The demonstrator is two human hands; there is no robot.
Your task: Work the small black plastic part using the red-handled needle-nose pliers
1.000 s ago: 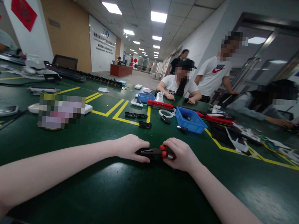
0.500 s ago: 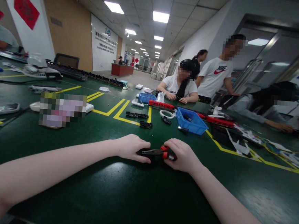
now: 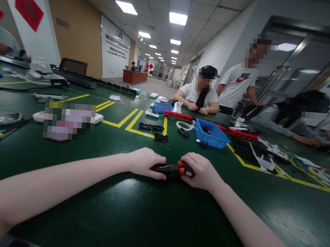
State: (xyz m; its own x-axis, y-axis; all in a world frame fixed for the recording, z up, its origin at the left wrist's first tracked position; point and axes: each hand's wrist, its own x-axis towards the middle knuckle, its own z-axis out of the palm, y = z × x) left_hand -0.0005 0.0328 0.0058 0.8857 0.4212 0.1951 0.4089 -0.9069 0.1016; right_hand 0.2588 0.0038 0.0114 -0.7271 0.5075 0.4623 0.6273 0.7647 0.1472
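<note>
My right hand is closed around the red-and-black handles of a pair of pliers, whose dark jaws point left. My left hand pinches a small black part between thumb and fingers. The tips of the pliers lie at that part, close to my left thumb. Most of the black part is covered by my fingers, so its shape is unclear. Both hands are low over the green table. Beyond them lie black clip-like pieces, one nearer and one farther.
A blue bin with dark parts stands ahead to the right, beside a white ring of tape or cable. Red strips lie behind. Left are a blurred-out phone-like object and a silver device. Co-workers sit across and at right.
My hands, the pliers and the black part hold almost the same place. Across the table, the seated person's head has shifted slightly.
</note>
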